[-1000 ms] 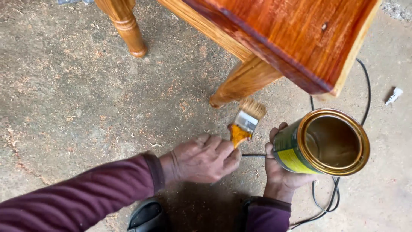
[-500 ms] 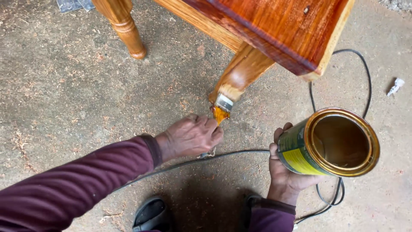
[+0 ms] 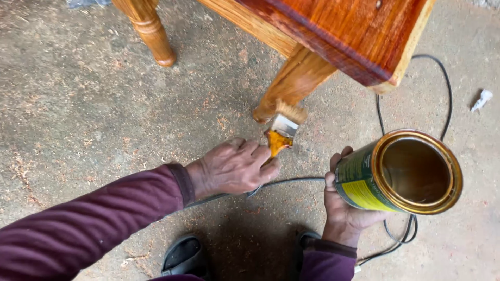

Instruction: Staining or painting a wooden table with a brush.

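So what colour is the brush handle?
Orange-amber brush handle, seen in the head view, held by the left hand.

Rough grey concrete floor (image 3: pixel 83 104), dusted with reddish sawdust. Stood on it: a turned wooden leg (image 3: pixel 148 31) at upper left and a second leg (image 3: pixel 291 86) at centre. Trailed across it from centre to lower right, a black cable (image 3: pixel 385 119). Lay at far right, a small white scrap (image 3: pixel 482 99).

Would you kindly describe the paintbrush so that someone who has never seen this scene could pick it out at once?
Find the reddish varnished wooden table at the top of the view and follow its nearest turned leg down to the concrete floor. At the foot of that leg is a flat paintbrush with pale bristles, a silver metal band and an orange-stained handle, held in the left hand. Nothing else there has bristles.
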